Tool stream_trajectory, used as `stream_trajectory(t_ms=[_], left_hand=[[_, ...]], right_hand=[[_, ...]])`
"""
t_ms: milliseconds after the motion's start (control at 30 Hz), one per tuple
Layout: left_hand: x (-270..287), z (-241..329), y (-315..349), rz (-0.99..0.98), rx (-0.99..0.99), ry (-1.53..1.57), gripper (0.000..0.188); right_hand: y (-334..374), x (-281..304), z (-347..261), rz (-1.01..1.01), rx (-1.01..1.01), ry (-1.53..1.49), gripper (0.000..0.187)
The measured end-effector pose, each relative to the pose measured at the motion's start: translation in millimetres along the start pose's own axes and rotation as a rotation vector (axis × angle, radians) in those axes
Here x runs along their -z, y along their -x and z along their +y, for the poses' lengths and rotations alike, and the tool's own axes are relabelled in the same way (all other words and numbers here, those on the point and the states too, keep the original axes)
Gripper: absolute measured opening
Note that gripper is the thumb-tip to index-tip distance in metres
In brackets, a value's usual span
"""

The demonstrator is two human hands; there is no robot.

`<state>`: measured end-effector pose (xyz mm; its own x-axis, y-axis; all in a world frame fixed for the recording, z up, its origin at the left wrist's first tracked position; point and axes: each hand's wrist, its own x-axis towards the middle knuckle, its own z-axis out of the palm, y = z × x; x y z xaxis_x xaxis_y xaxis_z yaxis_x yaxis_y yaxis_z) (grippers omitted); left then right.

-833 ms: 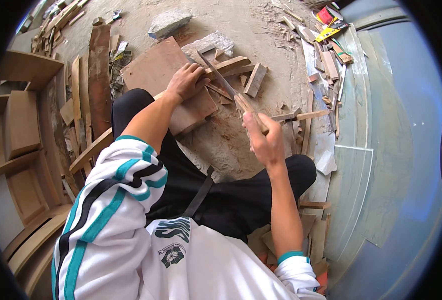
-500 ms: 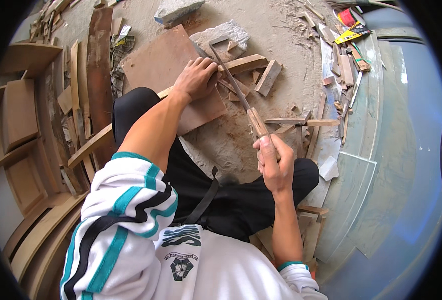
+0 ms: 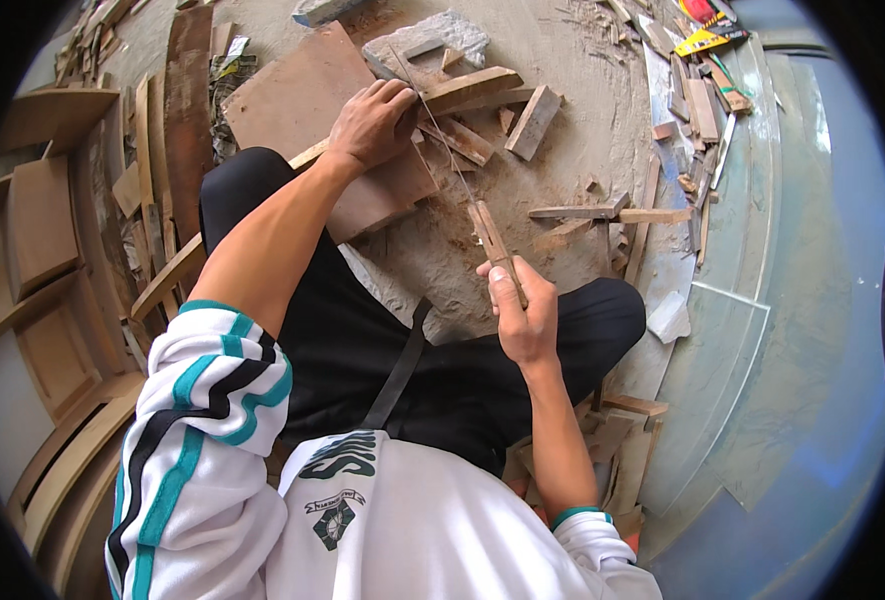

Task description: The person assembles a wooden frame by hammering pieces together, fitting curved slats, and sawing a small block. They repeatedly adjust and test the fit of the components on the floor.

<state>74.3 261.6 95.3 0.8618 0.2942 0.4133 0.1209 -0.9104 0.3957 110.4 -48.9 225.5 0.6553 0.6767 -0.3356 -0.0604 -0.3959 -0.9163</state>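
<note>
My right hand [image 3: 526,312] grips the wooden handle of a billhook [image 3: 492,238]. Its long blade, seen nearly edge-on, slants up to the left, passing close by the fingers of my left hand [image 3: 370,125]. That hand is closed over a narrow wooden strip [image 3: 308,155], part of which shows beside my left knee; the rest is hidden under the fingers. Below it lies a flat brown board [image 3: 297,95]. Just right of the left hand, a thicker wood block [image 3: 474,88] lies over other offcuts.
A pale stone slab [image 3: 447,38] lies beyond the board. Planks and cabinet-like panels [image 3: 44,215] stand at the left. At the right are glass sheets [image 3: 717,375], with scraps and a yellow-black packet [image 3: 710,40] along their edge. A short offcut [image 3: 534,122] rests on the floor.
The billhook has turned, so its blade now shows as a thin line and its hooked tip is less distinct. The right hand has shifted slightly left; the left hand keeps its hold.
</note>
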Motion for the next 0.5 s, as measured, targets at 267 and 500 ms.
stream_trajectory(t_ms=[267, 500], left_hand=[[-6.5, 5.7, -1.0, -0.005, -0.007, -0.08, 0.019], [-10.5, -1.5, -3.6, 0.063, 0.035, -0.1, 0.013]], right_hand=[[8.3, -4.2, 23.5, 0.052, 0.089, -0.022, 0.025], [9.1, 12.3, 32.1, 0.055, 0.026, -0.089, 0.029]])
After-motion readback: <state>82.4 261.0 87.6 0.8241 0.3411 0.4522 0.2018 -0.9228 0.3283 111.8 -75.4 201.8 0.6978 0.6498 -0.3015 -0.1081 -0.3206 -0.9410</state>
